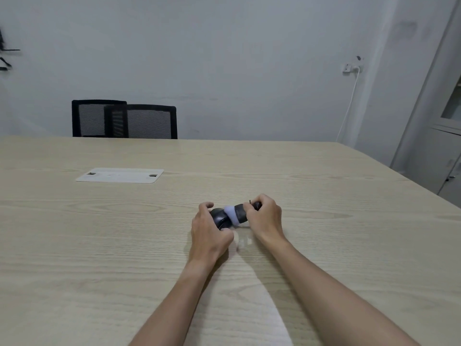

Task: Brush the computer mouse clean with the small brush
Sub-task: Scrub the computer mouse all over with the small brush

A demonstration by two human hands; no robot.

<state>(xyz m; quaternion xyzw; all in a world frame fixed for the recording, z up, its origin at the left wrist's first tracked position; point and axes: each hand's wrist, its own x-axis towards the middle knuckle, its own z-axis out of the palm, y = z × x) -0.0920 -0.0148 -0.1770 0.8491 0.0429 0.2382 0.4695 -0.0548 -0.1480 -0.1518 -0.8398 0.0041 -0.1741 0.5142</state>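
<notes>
Just right of centre in the lower half of the frame, gripping a dark computer mouse in the left hand, fingers curling over its far side and thumb tucking in at the near side, grip closing around the body and keeping it on the pale wood-grain surface. Holding the small brush in the right hand, fingers curling tightly round its dark handle end, grip closing on it fully. Lying roughly level, pointing toward the left of the frame, with the brush's pale lavender head pressing against the right side of the mouse. Meeting over the mouse, both hands sitting close together, forearms reaching in from the lower edge of the frame. Lying flat in the surface toward the left middle, well apart from the hands, a white rectangular cable-port cover. Standing behind the far edge at upper left, two black mesh-backed chairs, one overlapping the other. Trailing down the grey wall at upper right, a white cable hanging from a wall socket; showing at the far right edge, part of a grey cabinet.
</notes>
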